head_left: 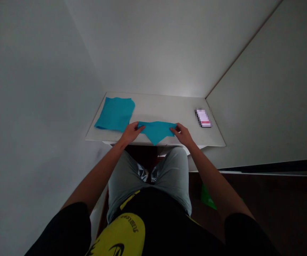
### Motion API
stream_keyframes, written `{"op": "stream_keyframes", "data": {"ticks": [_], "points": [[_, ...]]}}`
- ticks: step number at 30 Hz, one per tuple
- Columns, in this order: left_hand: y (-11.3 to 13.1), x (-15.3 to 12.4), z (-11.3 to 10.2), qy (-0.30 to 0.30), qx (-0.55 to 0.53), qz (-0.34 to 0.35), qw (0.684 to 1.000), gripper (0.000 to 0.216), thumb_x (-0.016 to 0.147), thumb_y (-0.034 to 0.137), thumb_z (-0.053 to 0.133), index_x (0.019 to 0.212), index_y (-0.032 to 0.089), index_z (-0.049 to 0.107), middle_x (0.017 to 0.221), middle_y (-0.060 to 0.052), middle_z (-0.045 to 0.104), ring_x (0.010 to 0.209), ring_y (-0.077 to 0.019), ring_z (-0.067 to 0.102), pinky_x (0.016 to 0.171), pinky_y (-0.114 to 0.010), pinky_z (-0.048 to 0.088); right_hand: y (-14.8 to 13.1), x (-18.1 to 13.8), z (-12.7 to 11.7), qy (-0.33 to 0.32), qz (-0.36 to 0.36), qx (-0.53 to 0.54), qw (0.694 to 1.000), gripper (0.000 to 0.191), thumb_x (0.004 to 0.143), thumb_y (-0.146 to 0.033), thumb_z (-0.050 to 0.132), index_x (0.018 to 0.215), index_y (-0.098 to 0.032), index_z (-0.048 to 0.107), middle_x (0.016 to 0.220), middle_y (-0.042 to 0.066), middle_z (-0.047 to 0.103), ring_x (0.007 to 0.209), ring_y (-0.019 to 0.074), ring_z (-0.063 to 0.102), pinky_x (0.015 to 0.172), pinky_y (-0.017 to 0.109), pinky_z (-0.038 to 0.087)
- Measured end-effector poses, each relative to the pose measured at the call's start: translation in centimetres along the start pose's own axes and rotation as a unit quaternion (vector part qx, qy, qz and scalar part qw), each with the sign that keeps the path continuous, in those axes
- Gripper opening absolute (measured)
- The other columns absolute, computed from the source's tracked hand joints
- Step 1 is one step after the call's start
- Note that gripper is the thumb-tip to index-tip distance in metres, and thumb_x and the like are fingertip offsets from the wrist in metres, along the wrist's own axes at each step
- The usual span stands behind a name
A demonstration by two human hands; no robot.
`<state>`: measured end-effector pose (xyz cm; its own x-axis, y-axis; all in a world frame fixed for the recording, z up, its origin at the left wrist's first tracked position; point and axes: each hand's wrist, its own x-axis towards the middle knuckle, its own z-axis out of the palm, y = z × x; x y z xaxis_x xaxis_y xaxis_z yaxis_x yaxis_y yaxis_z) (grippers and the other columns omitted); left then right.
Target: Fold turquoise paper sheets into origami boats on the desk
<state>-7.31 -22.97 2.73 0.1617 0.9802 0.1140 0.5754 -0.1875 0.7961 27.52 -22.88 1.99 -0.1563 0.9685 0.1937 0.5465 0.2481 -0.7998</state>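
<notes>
Between my two hands a blue cloth-like sheet is stretched sideways, with a pointed flap hanging down in its middle near the table's front edge. My left hand pinches its left end, thumb on top. At the right end my right hand grips it the same way. Whether the sheet is fabric or paper I cannot tell. Another blue sheet, larger and roughly square, lies on the white table to the left, just beyond my left hand.
A phone with a lit, blurred screen lies at the table's right side. White walls enclose the table at the back, left and right. My legs are below the front edge. A green object sits low on the dark floor at right.
</notes>
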Motion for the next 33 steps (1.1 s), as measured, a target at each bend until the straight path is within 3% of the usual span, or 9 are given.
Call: {"op": "stream_keyframes", "data": {"ticks": [4, 7, 10, 13, 17, 21, 24, 27, 33], "points": [[-1.4, 1.1, 1.6, -0.015, 0.046, -0.046, 0.998, 0.023, 0.100, 0.044, 0.066, 0.091, 0.023, 0.068, 0.084, -0.002, 0.072, 0.079, -0.0213, 0.066, 0.075, -0.033, 0.050, 2.1, 1.3, 1.8, 0.000, 0.026, -0.031, 0.999, 0.038, 0.095, -0.062, 0.067, 0.087, -0.026, 0.060, 0.074, -0.001, 0.063, 0.070, 0.0194, 0.059, 0.069, 0.033, 0.046], [-2.4, 0.4, 3.0, 0.006, 0.141, -0.057, 0.988, 0.018, 0.096, 0.039, 0.075, 0.097, 0.023, 0.068, 0.093, -0.006, 0.073, 0.087, -0.0253, 0.069, 0.084, -0.038, 0.053, 3.8, 1.2, 3.6, 0.000, 0.052, -0.064, 0.997, 0.036, 0.091, -0.052, 0.072, 0.114, -0.025, 0.065, 0.080, -0.001, 0.066, 0.072, 0.0214, 0.063, 0.072, 0.034, 0.048], [-3.0, -0.6, 4.1, 0.097, 0.175, -0.019, 0.980, 0.048, 0.088, 0.035, 0.086, 0.128, 0.019, 0.066, 0.130, -0.016, 0.071, 0.113, -0.0325, 0.070, 0.101, -0.046, 0.055, 4.9, 0.8, 4.5, 0.041, 0.037, -0.100, 0.993, 0.060, 0.089, -0.050, 0.077, 0.139, -0.020, 0.061, 0.097, 0.005, 0.070, 0.082, 0.0247, 0.066, 0.075, 0.038, 0.054], [-3.5, -1.3, 4.6, 0.138, 0.179, 0.044, 0.973, 0.058, 0.090, 0.035, 0.086, 0.141, 0.018, 0.062, 0.146, -0.020, 0.065, 0.137, -0.0369, 0.062, 0.115, -0.052, 0.051, 5.1, 0.2, 4.6, 0.045, -0.052, -0.131, 0.989, 0.045, 0.099, -0.047, 0.072, 0.135, -0.021, 0.069, 0.120, 0.014, 0.071, 0.103, 0.0292, 0.069, 0.090, 0.044, 0.058], [-4.3, -1.9, 4.4, 0.023, 0.167, 0.136, 0.976, 0.026, 0.106, 0.031, 0.066, 0.128, 0.021, 0.074, 0.132, -0.013, 0.079, 0.131, -0.0299, 0.071, 0.118, -0.049, 0.052, 4.5, -0.7, 4.1, -0.025, -0.152, -0.169, 0.973, 0.028, 0.111, -0.039, 0.058, 0.119, -0.026, 0.082, 0.129, 0.012, 0.077, 0.118, 0.0299, 0.070, 0.104, 0.048, 0.054], [-5.3, -3.0, 3.1, -0.059, 0.158, 0.217, 0.961, 0.038, 0.110, 0.040, 0.063, 0.141, 0.022, 0.073, 0.146, -0.012, 0.076, 0.143, -0.0278, 0.067, 0.128, -0.051, 0.047, 4.3, -1.9, 2.9, -0.090, -0.194, -0.188, 0.958, 0.037, 0.115, -0.043, 0.053, 0.138, -0.029, 0.078, 0.143, 0.009, 0.078, 0.127, 0.0306, 0.071, 0.107, 0.050, 0.052], [-6.3, -4.1, 2.1, -0.090, 0.169, 0.248, 0.950, 0.060, 0.102, 0.049, 0.073, 0.155, 0.022, 0.064, 0.159, -0.013, 0.066, 0.151, -0.0298, 0.061, 0.133, -0.055, 0.041, 4.6, -2.9, 1.6, -0.137, -0.210, -0.215, 0.944, 0.053, 0.108, -0.055, 0.065, 0.155, -0.030, 0.068, 0.155, 0.011, 0.071, 0.136, 0.0348, 0.068, 0.109, 0.053, 0.050], [-7.2, -4.7, 1.7, -0.108, 0.170, 0.260, 0.944, 0.053, 0.105, 0.040, 0.069, 0.156, 0.026, 0.064, 0.159, -0.010, 0.066, 0.152, -0.0273, 0.061, 0.133, -0.056, 0.041, 4.9, -3.7, 0.7, -0.168, -0.217, -0.228, 0.934, 0.064, 0.103, -0.060, 0.072, 0.160, -0.031, 0.064, 0.158, 0.011, 0.069, 0.139, 0.0372, 0.066, 0.109, 0.054, 0.049], [-7.9, -5.0, 1.7, -0.108, 0.143, 0.233, 0.956, 0.044, 0.107, 0.026, 0.058, 0.149, 0.028, 0.070, 0.149, -0.005, 0.075, 0.139, -0.0221, 0.071, 0.130, -0.051, 0.047, 5.2, -4.7, 0.5, -0.158, -0.215, -0.209, 0.941, 0.042, 0.111, -0.046, 0.062, 0.151, -0.036, 0.071, 0.150, 0.007, 0.075, 0.132, 0.0322, 0.070, 0.105, 0.052, 0.051]]}}
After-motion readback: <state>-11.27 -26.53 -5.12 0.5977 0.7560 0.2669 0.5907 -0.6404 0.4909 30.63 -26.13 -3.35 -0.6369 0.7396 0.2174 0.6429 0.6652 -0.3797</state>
